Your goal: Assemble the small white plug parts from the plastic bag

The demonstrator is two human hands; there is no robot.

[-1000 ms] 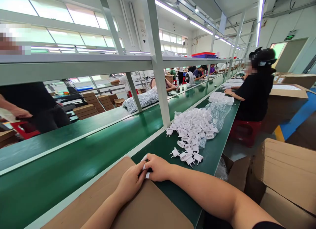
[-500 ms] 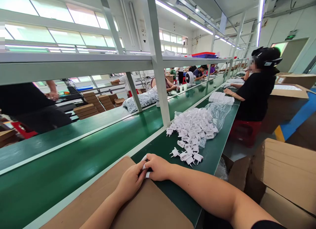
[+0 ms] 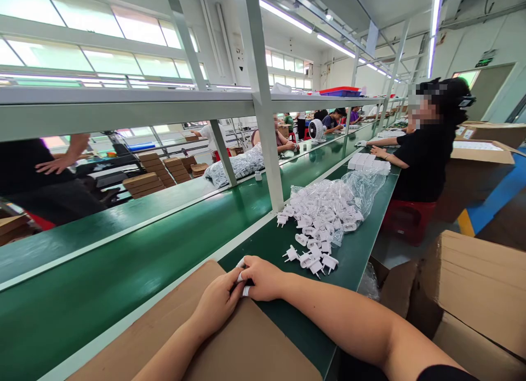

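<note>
My left hand (image 3: pixel 217 299) and my right hand (image 3: pixel 263 280) meet over a brown cardboard sheet or box flap (image 3: pixel 255 345) at the bench's near end. Both are closed, with the fingertips bent in against each other. White coverings wrap some of the fingertips. Whatever lies between the fingers, if anything, is hidden. Beyond my right hand is a heap of white two-pin plugs (image 3: pixel 314 252), part of it spilling from a clear plastic bag (image 3: pixel 365 192). None of the plugs touches my hands.
A green conveyor belt (image 3: pixel 164 227) runs along the left, carrying a small white piece (image 3: pixel 258 175). A metal post (image 3: pixel 265 123) rises beside the belt. At right sits a co-worker (image 3: pixel 427 156) near stacked white parts (image 3: pixel 367 163). Cardboard boxes (image 3: pixel 480 288) stand at lower right.
My hands stay where they were. The small white piece on the belt has shifted slightly nearer. The seated co-worker's head and hands have moved, and the person at far left has moved a hand.
</note>
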